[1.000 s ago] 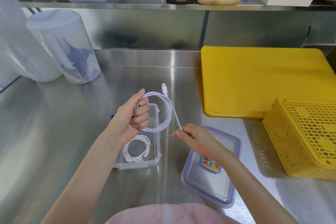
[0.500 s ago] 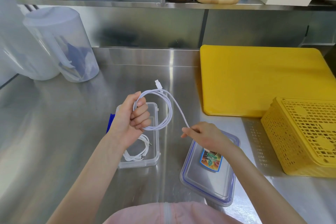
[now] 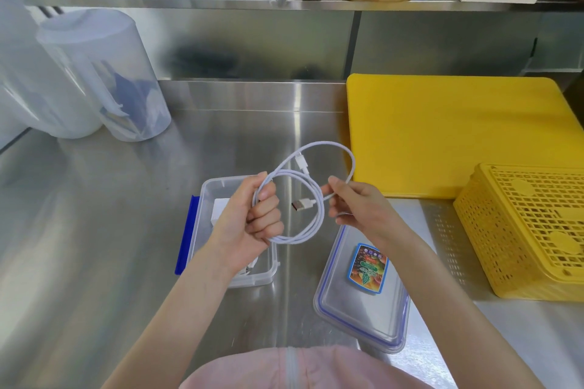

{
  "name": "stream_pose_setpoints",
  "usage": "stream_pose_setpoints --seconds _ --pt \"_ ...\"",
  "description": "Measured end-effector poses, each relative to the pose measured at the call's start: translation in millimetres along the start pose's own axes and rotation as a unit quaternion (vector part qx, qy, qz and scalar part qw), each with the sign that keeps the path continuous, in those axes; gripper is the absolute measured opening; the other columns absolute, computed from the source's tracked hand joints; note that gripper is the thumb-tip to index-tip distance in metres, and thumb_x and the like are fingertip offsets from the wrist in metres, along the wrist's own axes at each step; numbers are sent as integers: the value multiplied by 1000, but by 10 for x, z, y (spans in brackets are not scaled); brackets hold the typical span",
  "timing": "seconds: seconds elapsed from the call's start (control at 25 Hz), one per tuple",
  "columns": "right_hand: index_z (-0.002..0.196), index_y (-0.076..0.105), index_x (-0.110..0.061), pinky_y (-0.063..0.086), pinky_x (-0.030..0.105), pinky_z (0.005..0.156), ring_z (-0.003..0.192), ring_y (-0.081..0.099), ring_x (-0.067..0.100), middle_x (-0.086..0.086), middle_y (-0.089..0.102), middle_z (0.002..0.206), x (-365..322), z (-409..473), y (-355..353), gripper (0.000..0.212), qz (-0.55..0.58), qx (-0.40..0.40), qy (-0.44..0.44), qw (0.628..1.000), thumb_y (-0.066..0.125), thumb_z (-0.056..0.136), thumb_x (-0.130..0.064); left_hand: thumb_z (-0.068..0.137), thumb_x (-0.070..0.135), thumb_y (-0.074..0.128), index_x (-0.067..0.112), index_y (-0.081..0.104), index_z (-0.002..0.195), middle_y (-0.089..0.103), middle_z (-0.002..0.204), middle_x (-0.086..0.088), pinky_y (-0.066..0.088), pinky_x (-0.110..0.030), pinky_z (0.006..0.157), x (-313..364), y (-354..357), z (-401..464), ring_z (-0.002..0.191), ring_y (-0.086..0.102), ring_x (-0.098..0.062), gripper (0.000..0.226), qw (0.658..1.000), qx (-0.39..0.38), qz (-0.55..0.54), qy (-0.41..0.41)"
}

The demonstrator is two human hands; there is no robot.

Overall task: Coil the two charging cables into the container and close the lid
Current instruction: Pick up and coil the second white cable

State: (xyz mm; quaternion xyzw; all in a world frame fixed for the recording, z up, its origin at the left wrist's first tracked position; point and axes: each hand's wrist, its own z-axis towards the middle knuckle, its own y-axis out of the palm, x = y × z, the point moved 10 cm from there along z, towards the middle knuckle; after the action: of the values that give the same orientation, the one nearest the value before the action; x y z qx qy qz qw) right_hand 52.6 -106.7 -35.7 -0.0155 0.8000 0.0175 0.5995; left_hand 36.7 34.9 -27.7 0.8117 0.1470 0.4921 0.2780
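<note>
Your left hand (image 3: 249, 224) is curled into a fist around one side of the white cable (image 3: 319, 218), and the loops stick out past your knuckles toward your other hand. Your right hand (image 3: 357, 208) pinches the cable between thumb and fingertips (image 3: 331, 181), on the far side of the loops. A bigger loop rises above both hands. The small white plug (image 3: 301, 163) hangs just above your left fingers, inside that big loop. The metal plug (image 3: 300, 204) sits in the gap between your two hands and points at your left fist.

Right under your left hand is the clear box (image 3: 240, 278), open on top, with a blue clip (image 3: 186, 237) along its outer side. Something white lies inside it, but your hand hides most of it, so you cannot tell what it is.

Below your right wrist the lid (image 3: 360, 309) lies flat on the metal counter (image 3: 94, 246), just beside the box. It has a blue rim and a bright sticker (image 3: 368, 267).

Past your right hand are a yellow board (image 3: 448, 136) and a yellow basket (image 3: 531, 230). Far off past your left hand stand two cloudy plastic jugs (image 3: 104, 73).
</note>
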Motion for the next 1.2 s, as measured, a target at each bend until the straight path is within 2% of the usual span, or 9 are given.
stream_pose_setpoints --seconds 0.16,0.28,0.4,0.56,0.64,0.76,0.92,1.08,1.2 --pt "69 56 -16 35 14 42 43 40 4 -7 45 49 135 -106 384 35 178 -133 108 969 40 95 -33 93 33 39 20 37 47 22 32 8 14 -17 34 -11 5 23 34 7 -9 48 1000 13 6 16" --pt "56 52 -18 42 21 62 51 54 7 -6 54 52 223 -194 603 50 210 -181 140 950 33 94 -45 95 33 36 19 35 52 22 34 8 16 -16 33 48 -22 27 28 17 -4 45 997 35 48 52" --pt "62 48 -19 40 25 72 58 51 8 -6 48 55 145 -299 735 41 255 -218 136 932 39 90 -47 97 33 34 19 35 55 21 35 10 18 -15 32 90 -17 20 30 17 -3 44 992 45 88 79" --pt "84 55 -20 48 22 73 70 54 10 -3 54 69 70 -277 650 9 95 -172 53 979 53 89 -13 98 32 32 18 36 57 21 35 10 17 -16 33 154 -15 12 30 17 -3 43 989 46 106 93" --pt "97 56 -19 54 18 71 76 60 12 1 59 81 83 -257 610 16 59 -158 41 985 49 90 -6 98 31 32 18 36 58 21 35 9 18 -16 33 195 -24 4 30 17 -3 42 988 46 110 99" --pt "99 53 -14 54 18 69 70 64 6 0 64 82 167 -279 656 16 -41 -180 35 982 38 96 -12 97 31 33 18 36 58 21 34 9 16 -16 34 272 -44 -1 30 16 -2 41 983 54 132 118" --pt "106 55 -11 45 20 69 64 60 0 -7 63 72 394 -315 652 31 -204 -200 22 958 25 100 -19 98 33 32 18 36 60 20 35 12 16 -15 32 506 -148 18 29 15 -1 41 978 78 116 158" --pt "97 54 -14 43 12 62 53 56 -6 -7 60 65 473 -308 437 30 -245 -165 18 955 24 99 -16 97 36 33 19 36 60 20 34 13 16 -14 32 718 -272 11 29 16 -2 41 971 97 113 186" --pt "94 57 -13 44 10 59 51 54 -4 -7 58 59 394 -269 277 31 -202 -130 1 971 26 99 -13 97 36 33 19 37 60 20 35 13 18 -14 31 752 -289 27 28 17 -3 41 973 93 92 192"
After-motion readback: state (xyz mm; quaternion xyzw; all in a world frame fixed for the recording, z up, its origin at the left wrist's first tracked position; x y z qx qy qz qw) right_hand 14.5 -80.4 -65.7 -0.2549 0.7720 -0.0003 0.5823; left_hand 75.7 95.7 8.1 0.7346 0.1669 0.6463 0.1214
